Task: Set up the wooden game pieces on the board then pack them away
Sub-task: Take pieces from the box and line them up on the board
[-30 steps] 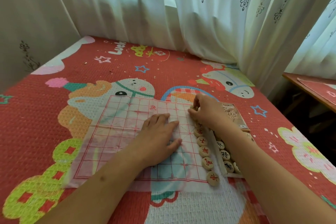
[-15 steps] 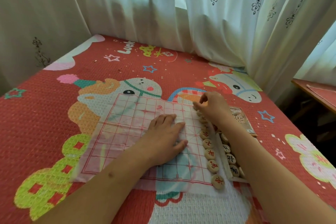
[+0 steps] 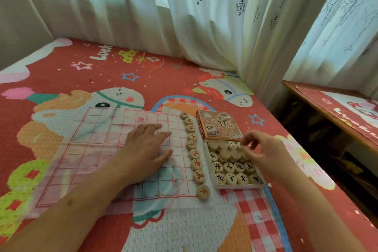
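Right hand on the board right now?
No, the right hand hovers over the open box of wooden pieces, beside the game board.

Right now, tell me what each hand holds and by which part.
Left hand holds nothing; it presses flat on the board. Right hand curls over the box of pieces; whether it pinches one cannot be told.

Right hand (image 3: 266, 151): gone from the row's far end toward the bed's right edge; now over the box (image 3: 239, 186), fingers curled, grip unclear.
Row (image 3: 194, 154): far pieces, earlier under the hand, now show; nine in line.
Lid (image 3: 219, 126): uncovered, fully in view.
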Demonstrator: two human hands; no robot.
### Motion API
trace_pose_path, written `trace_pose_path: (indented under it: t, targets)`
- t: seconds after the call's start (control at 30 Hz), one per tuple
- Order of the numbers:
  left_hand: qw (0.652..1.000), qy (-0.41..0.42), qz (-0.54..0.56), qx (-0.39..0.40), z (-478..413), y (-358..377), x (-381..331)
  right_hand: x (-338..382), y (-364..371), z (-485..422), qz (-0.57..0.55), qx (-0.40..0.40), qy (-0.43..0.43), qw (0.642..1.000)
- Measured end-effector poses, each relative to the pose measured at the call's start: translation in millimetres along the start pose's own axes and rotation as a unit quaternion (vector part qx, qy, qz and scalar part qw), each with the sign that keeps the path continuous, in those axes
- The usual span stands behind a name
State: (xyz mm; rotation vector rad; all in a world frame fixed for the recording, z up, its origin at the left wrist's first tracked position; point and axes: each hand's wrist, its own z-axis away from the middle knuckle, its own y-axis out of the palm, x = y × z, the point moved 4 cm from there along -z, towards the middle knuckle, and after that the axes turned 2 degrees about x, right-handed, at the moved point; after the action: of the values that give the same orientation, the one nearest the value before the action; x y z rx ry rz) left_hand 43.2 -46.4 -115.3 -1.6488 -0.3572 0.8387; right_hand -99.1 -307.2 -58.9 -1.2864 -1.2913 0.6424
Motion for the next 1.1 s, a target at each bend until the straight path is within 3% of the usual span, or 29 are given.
trace_pose_path:
  t: [0.17, 0.37, 0.6, 0.87, 1.1]
  targets:
    - [1.0, 0.008, 0.011, -0.008, -1.8, 1.7, 0.2, 8.0, 18.3, 0.2, 0.007, 0.048, -0.045, 0.998]
    - [1.0, 0.016, 0.009, -0.01, -2.8, 2.5, 1.3, 24.9, 29.6, -2.4, 0.072, 0.016, -0.114, 0.991]
    - [1.0, 0.025, 0.012, -0.013, -2.6, 3.2, -0.8, 34.0, 36.8, 2.1, 0.074, 0.003, -0.106, 0.992]
    - [0.999, 0.032, 0.011, -0.016, -1.7, 1.2, -3.2, 13.8, 6.0, 12.9, 0.013, -0.039, -0.04, 0.998]
    - [0.999, 0.034, 0.012, -0.017, -1.4, 0.2, -4.1, 4.7, 17.1, 17.3, 0.037, 0.046, -0.024, 0.998]
